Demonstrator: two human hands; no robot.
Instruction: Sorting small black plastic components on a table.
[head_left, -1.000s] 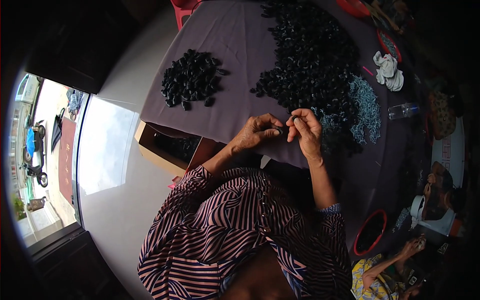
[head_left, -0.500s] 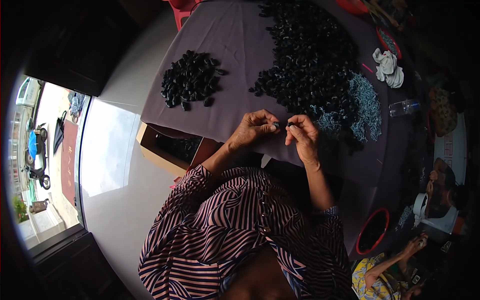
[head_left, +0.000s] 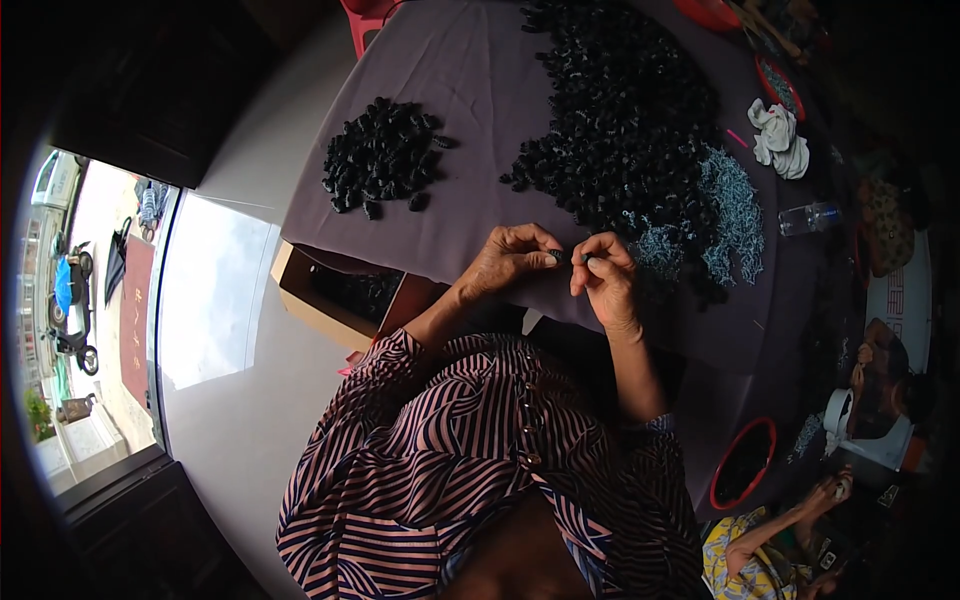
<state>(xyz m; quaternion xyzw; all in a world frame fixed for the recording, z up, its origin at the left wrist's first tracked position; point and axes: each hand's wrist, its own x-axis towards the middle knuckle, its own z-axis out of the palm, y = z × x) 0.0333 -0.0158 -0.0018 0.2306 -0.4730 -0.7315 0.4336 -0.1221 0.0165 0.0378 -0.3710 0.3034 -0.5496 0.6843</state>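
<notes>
My left hand pinches a small black ribbed part between thumb and fingertips, above the near edge of the table. Close beside it on the right, my right hand is closed in a pinch on a tiny dark piece, mostly covered by the fingers. The two hands almost meet. Beyond them spreads a large heap of black ribbed parts. A smaller pile of similar black parts lies to the left. Small blue-grey screw-like pieces are heaped at the right.
An open cardboard box with black parts stands below the table's left edge. To the right are a white cloth, a clear plastic bottle and a red-rimmed basin. A co-worker's arm shows at the lower right.
Both hands stay nearly in place over the table edge. The fingertips have shifted slightly, and the right fingers have closed in further around their piece.
</notes>
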